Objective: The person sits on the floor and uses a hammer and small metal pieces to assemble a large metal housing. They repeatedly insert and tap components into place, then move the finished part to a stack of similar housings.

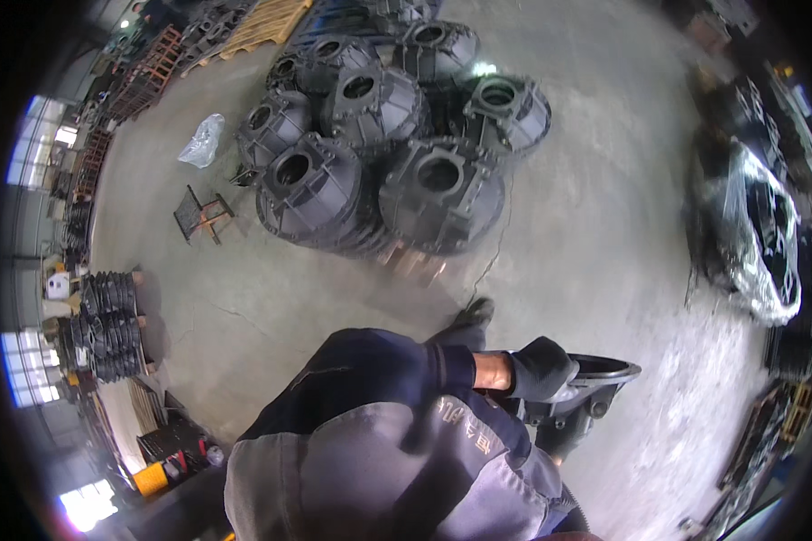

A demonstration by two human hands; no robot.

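Note:
A dark grey cast bell housing (595, 394) is held up at the front of my body, on the right side, its wide round opening tipped upward. My left hand (543, 370), in a dark grey glove, is closed over the housing's near-left rim. Below the casting, my right hand (563, 439), gloved as well, grips its underside; its fingers are partly hidden by the casting. The dark sleeve (451, 368) of my left arm reaches across to the rim.
Stacks of similar grey housings (442, 194) stand on a wooden pallet (410, 263) ahead. A small folding stool (204, 215) and a plastic bag (204, 142) lie left of them. Plastic-wrapped parts (762, 234) stand at right. My shoe (475, 316) is on the concrete floor (595, 225).

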